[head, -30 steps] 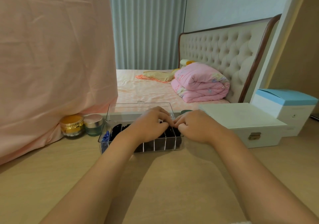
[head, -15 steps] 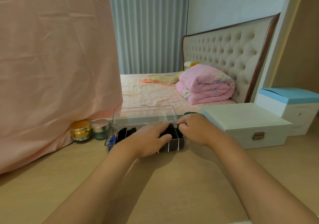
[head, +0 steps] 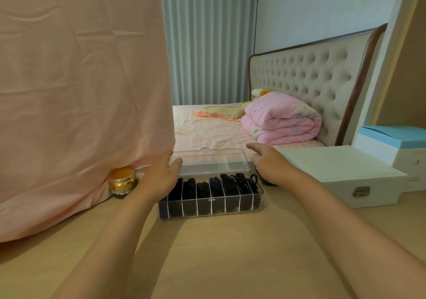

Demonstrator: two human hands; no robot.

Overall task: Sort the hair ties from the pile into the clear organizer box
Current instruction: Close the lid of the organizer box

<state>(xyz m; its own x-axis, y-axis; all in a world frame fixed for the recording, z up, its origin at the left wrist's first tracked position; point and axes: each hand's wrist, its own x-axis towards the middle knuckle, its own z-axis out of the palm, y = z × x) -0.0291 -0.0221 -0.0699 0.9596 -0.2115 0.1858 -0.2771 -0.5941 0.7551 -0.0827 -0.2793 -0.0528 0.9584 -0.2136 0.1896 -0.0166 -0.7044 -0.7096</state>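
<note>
Mia: Where is the clear organizer box (head: 209, 199)?

Ben: It sits on the table (head: 219, 257), between the two hands. It has a row of little rooms, side by side.

Mia: And the hair ties?

Ben: The hair ties (head: 230, 181) are in the box. They are black, and they fill the little rooms. At the right end some stick up over the top.

Mia: Is the lid on?

Ben: No. The lid (head: 214, 160) is open. It stands up at the back of the box and tips away.

Mia: What is the left hand doing?

Ben: The left hand (head: 161, 174) is by the left end of the lid. Its fingers are straight and a bit apart. It holds nothing. I cannot tell if the thumb touches the lid.

Mia: And the right hand?

Ben: The right hand (head: 269, 162) is by the right end of the lid. Its fingers are loose and spread, and one points across toward the lid. It holds nothing too.

Mia: What else is there?

Ben: A gold jar (head: 122, 180) stands just beside the left hand, tucked against a big pink cloth (head: 80, 91). A white box (head: 341, 174) with a little metal latch is on the right. A box with a blue top (head: 396, 142) is behind it. Past the table is a bed with a folded pink blanket (head: 281, 118).
</note>
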